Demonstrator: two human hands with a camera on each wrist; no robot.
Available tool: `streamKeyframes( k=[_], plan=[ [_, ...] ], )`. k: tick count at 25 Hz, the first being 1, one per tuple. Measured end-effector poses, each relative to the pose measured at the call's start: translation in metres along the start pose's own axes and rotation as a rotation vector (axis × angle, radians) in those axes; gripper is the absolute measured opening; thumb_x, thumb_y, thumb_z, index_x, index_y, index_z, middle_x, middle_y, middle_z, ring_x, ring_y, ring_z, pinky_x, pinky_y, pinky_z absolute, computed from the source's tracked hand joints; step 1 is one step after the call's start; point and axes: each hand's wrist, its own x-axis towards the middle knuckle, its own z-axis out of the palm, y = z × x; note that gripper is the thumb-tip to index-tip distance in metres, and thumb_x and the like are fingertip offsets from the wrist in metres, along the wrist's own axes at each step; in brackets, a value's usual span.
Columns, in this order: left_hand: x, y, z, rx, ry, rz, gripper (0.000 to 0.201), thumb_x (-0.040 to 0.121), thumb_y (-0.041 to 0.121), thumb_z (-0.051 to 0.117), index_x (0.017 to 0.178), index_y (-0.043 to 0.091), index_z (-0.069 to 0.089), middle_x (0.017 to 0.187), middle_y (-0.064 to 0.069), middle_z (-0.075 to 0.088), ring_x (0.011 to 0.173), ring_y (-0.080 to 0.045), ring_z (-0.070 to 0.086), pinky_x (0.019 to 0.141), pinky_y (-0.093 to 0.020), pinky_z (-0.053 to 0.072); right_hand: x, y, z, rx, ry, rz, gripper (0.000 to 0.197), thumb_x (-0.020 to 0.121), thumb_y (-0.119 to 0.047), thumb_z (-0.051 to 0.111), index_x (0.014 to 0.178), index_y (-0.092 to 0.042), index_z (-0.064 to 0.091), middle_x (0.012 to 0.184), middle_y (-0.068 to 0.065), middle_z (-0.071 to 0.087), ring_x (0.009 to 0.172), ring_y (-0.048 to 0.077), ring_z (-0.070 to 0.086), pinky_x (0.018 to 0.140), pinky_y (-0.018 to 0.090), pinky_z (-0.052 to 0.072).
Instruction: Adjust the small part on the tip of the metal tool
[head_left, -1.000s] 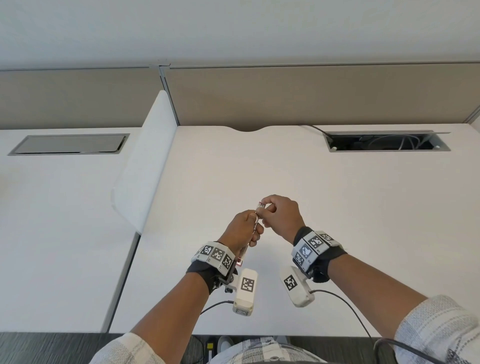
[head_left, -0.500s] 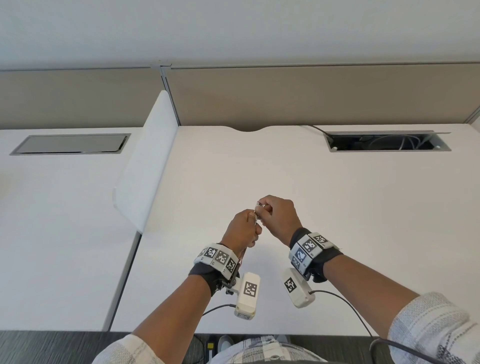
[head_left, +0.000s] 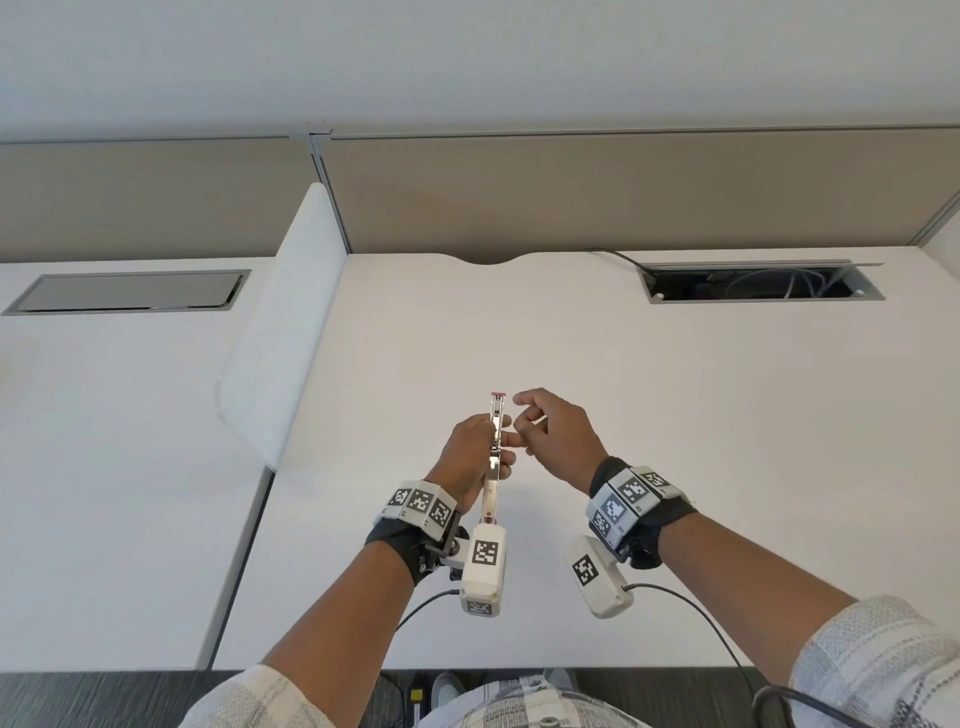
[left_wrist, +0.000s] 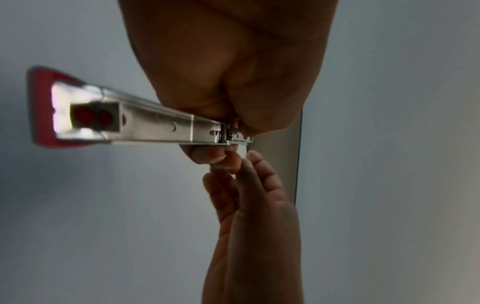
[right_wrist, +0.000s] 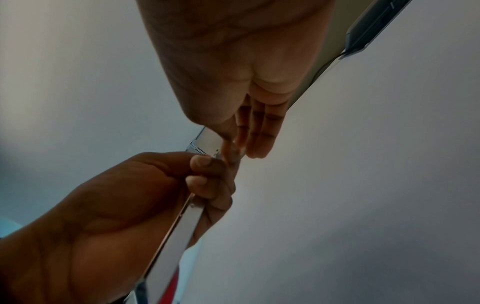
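Here, item one: my left hand (head_left: 470, 457) has its fingers curled round a long, narrow stapler (head_left: 493, 457) of shiny metal with a red end, held above the smooth white desk (head_left: 675, 415). Just beside it, my right hand (head_left: 558, 436) holds nothing, fingers loose. Far right: a cable tray (head_left: 758, 283) holding wires.

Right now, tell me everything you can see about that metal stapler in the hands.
The stapler is a long, narrow bar of shiny silver metal with a red part at each end. It is held above the white desk, pointing away from the person, its channel open at the near end. The left hand grips its middle, fingers curled round it. The right hand is beside its far half, fingertips close; contact is unclear.
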Motion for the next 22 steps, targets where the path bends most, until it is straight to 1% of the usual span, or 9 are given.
streamKeyframes(
  k=[3, 6, 9, 12, 15, 16, 18, 20, 22],
  plan=[
    [0.003, 0.005, -0.004, -0.089, 0.042, 0.020, 0.022, 0.093, 0.008, 0.036, 0.107, 0.005, 0.053, 0.074, -0.009, 0.059, 0.050, -0.016, 0.048, 0.046, -0.025, 0.041, -0.004, 0.004, -0.003, 0.069, -0.116, 0.103, 0.019, 0.087, 0.003, 0.047, 0.098, -0.009, 0.057, 0.088, 0.016, 0.073, 0.067, 0.022, 0.071, 0.072, 0.044, 0.061],
    [0.010, 0.009, -0.006, -0.140, 0.076, 0.048, 0.021, 0.093, 0.007, 0.035, 0.108, 0.005, 0.050, 0.074, -0.008, 0.055, 0.053, -0.017, 0.052, 0.050, -0.027, 0.046, -0.012, -0.001, 0.000, 0.180, -0.328, 0.198, 0.021, 0.086, 0.009, 0.039, 0.093, -0.008, 0.049, 0.085, 0.018, 0.071, 0.072, 0.031, 0.071, 0.071, 0.044, 0.061],
    [0.015, 0.011, -0.006, -0.129, 0.115, 0.075, 0.023, 0.094, 0.005, 0.032, 0.110, 0.006, 0.049, 0.076, -0.008, 0.055, 0.060, -0.019, 0.056, 0.057, -0.029, 0.050, -0.016, -0.008, 0.003, 0.319, -0.416, 0.245, 0.028, 0.086, 0.014, 0.032, 0.095, -0.011, 0.042, 0.081, 0.017, 0.067, 0.068, 0.034, 0.069, 0.070, 0.043, 0.061],
    [0.014, 0.011, -0.008, -0.105, 0.134, 0.081, 0.026, 0.094, 0.004, 0.030, 0.112, 0.007, 0.047, 0.079, -0.008, 0.055, 0.064, -0.020, 0.056, 0.059, -0.030, 0.050, -0.017, -0.013, 0.001, 0.406, -0.438, 0.210, 0.031, 0.085, 0.016, 0.030, 0.095, -0.012, 0.040, 0.080, 0.016, 0.069, 0.068, 0.037, 0.070, 0.064, 0.039, 0.061],
    [0.010, 0.009, -0.008, -0.068, 0.110, 0.045, 0.024, 0.095, 0.007, 0.032, 0.112, 0.009, 0.048, 0.080, -0.009, 0.055, 0.056, -0.019, 0.053, 0.047, -0.027, 0.044, -0.016, -0.015, -0.002, 0.460, -0.433, 0.149, 0.026, 0.089, 0.015, 0.038, 0.096, -0.011, 0.042, 0.086, 0.022, 0.070, 0.070, 0.036, 0.070, 0.061, 0.034, 0.061],
    [0.009, 0.009, -0.008, -0.070, 0.089, 0.038, 0.022, 0.094, 0.007, 0.034, 0.111, 0.008, 0.048, 0.078, -0.009, 0.054, 0.052, -0.019, 0.050, 0.046, -0.026, 0.041, -0.016, -0.014, -0.002, 0.472, -0.411, 0.131, 0.022, 0.092, 0.011, 0.044, 0.096, -0.010, 0.043, 0.087, 0.023, 0.070, 0.070, 0.034, 0.071, 0.062, 0.034, 0.061],
    [0.007, 0.009, -0.006, -0.077, 0.045, 0.024, 0.018, 0.090, 0.004, 0.038, 0.102, 0.008, 0.051, 0.068, -0.009, 0.048, 0.048, -0.020, 0.041, 0.049, -0.029, 0.036, -0.014, -0.013, -0.002, 0.492, -0.354, 0.100, 0.018, 0.093, 0.005, 0.055, 0.094, -0.010, 0.045, 0.086, 0.027, 0.070, 0.070, 0.032, 0.070, 0.065, 0.036, 0.061],
    [0.004, 0.009, -0.003, -0.072, 0.005, 0.024, 0.015, 0.091, 0.007, 0.038, 0.091, 0.008, 0.052, 0.059, -0.006, 0.047, 0.045, -0.020, 0.040, 0.053, -0.032, 0.040, -0.011, -0.013, -0.002, 0.478, -0.285, 0.081, 0.019, 0.090, -0.001, 0.064, 0.092, -0.010, 0.047, 0.088, 0.033, 0.068, 0.071, 0.032, 0.069, 0.066, 0.038, 0.060],
    [0.002, 0.007, 0.000, -0.040, -0.030, 0.023, 0.025, 0.098, 0.016, 0.033, 0.089, 0.007, 0.054, 0.055, -0.003, 0.049, 0.048, -0.018, 0.042, 0.056, -0.032, 0.042, -0.007, -0.010, 0.000, 0.405, -0.201, 0.065, 0.020, 0.088, -0.010, 0.070, 0.089, -0.012, 0.050, 0.082, 0.026, 0.068, 0.069, 0.035, 0.069, 0.064, 0.039, 0.058]
  ],
)
